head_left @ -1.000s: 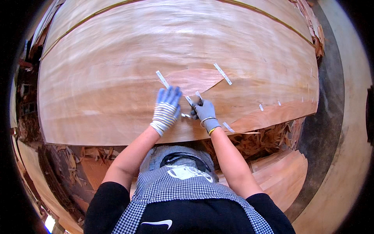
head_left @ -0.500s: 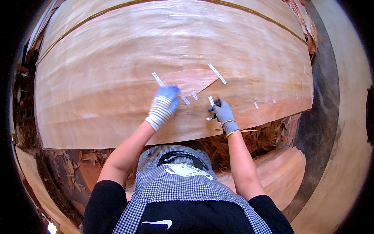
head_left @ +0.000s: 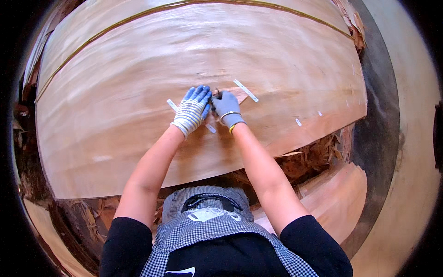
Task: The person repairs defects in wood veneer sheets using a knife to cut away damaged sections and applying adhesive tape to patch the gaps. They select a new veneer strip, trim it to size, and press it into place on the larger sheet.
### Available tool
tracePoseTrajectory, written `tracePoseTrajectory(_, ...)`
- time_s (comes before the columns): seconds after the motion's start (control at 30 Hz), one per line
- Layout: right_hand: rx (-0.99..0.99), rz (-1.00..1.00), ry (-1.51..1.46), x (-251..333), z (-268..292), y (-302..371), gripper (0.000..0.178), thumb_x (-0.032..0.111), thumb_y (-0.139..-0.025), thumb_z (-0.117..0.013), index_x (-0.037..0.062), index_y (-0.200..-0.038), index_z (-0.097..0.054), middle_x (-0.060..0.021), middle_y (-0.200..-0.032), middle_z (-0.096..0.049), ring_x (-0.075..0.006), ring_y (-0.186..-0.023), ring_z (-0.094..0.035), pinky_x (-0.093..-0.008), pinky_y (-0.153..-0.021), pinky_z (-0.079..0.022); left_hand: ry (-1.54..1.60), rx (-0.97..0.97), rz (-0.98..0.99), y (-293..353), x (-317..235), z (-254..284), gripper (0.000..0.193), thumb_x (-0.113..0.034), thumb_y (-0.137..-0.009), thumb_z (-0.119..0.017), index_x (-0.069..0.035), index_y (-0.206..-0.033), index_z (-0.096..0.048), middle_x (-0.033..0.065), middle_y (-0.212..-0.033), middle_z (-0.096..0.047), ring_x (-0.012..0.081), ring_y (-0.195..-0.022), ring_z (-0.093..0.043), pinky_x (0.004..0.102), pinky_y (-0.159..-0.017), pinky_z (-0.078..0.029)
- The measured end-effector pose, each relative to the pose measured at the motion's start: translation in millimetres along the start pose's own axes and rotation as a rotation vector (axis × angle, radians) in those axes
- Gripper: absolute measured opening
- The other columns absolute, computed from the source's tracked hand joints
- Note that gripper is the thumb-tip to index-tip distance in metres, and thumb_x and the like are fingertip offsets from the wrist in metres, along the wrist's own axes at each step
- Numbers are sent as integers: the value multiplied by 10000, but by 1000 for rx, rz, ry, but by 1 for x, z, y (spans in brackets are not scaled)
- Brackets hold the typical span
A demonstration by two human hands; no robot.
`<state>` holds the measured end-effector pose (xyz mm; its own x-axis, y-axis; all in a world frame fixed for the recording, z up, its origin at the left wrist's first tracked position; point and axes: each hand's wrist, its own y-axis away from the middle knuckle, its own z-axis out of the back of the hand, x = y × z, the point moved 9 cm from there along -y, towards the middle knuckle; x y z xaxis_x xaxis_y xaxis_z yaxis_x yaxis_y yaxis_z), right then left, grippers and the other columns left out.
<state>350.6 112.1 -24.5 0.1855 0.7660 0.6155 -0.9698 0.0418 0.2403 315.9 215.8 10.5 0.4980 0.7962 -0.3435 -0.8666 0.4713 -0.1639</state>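
A large sheet of pale wood veneer (head_left: pixel 115 124) lies in front of me. Set in its middle is a pinkish, leaf-shaped veneer patch (head_left: pixel 241 94), mostly covered by my hands. My left hand (head_left: pixel 194 105), in a striped glove with blue fingers, lies flat over the patch's left part, fingers stretched out. Right beside it, my right hand (head_left: pixel 226 105) in a grey glove has its fingers curled down at the patch; what they hold is hidden. White tape strips show at the patch's right end (head_left: pixel 246 90), left end (head_left: pixel 172 105) and near edge (head_left: pixel 211 128).
Small tape pieces (head_left: pixel 298 122) dot the sheet's right side. A long brownish strip (head_left: pixel 184 3) crosses its far part. Torn veneer scraps (head_left: pixel 318 152) and a stack of veneer (head_left: pixel 339 198) lie below the near edge. Dark floor (head_left: pixel 380 115) runs along the right.
My right hand has moved left and away from me, from the near right to beside my left hand. My left hand has flattened onto the patch. The tape strip in my right hand no longer shows.
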Motion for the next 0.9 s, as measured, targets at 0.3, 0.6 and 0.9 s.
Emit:
tracePoseTrajectory(0.3,-11,-285,-292,-94,99,57,225,227,-812,-567,4,-836,-578,-117,-724,-635,-168,-502,-571,-301,-429,-442,92,60,-2,-17,-2,7,399,-187,-784,-475,-13,-1141,-515,173,-1235,-468,306,-1189,-396,419,-1030,-246)
tracePoseTrajectory(0.6,-177,-811,-720,-261,127,326,133,131,-839,-568,10,-893,-557,-88,-806,-630,-151,-618,-620,-245,-378,-447,212,263,-367,76,-215,-45,650,-335,-702,-618,-10,-1227,-415,173,-1299,-380,323,-1238,-311,481,-1050,-171)
tracePoseTrajectory(0.9,-242,-682,-930,-335,169,395,138,124,-857,-543,5,-926,-532,-111,-834,-639,-164,-618,-621,-257,-462,-491,81,215,-425,16,-313,-89,599,-322,-733,-583,-21,-1225,-421,159,-1305,-385,323,-1245,-304,468,-1054,-167)
